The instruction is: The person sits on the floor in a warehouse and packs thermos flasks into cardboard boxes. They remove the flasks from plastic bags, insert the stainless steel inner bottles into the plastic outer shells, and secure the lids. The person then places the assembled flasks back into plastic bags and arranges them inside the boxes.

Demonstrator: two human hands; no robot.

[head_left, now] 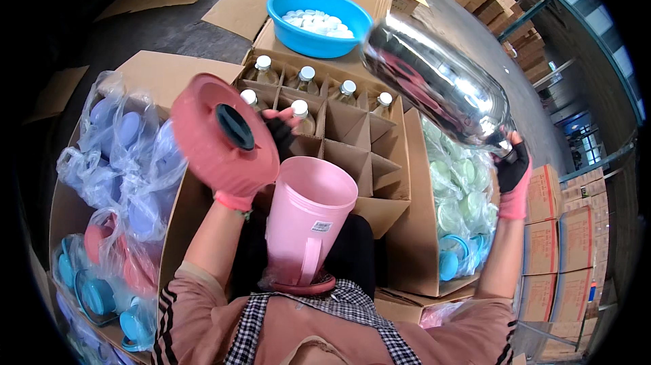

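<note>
- Left hand (261, 161), in a pink and black fingerless glove, clenched a pink round base (220, 134) by its rim, underside up, its dark centre plug facing the camera; held high, probably to keep it off the work below.
- Right hand (513, 168), gloved alike, clenched the narrow neck of a silvered glass flask (437, 84), raised and tilted, its fat end up and to the left; the neck likely gave the safest grip on glass.
- Pink jug shell (308, 219) stood mouth-up against the person's lap, between both arms, handle towards the body, so it was steadied with no hand on it.
- Divided carton (346, 131) just ahead held more capped flasks in its far cells; near cells were bare.
- Blue basin (319, 23) of white caps sat beyond it.
- Bags of blue and pink parts (125, 161) lay left; bagged green lids (464, 195) right.
</note>
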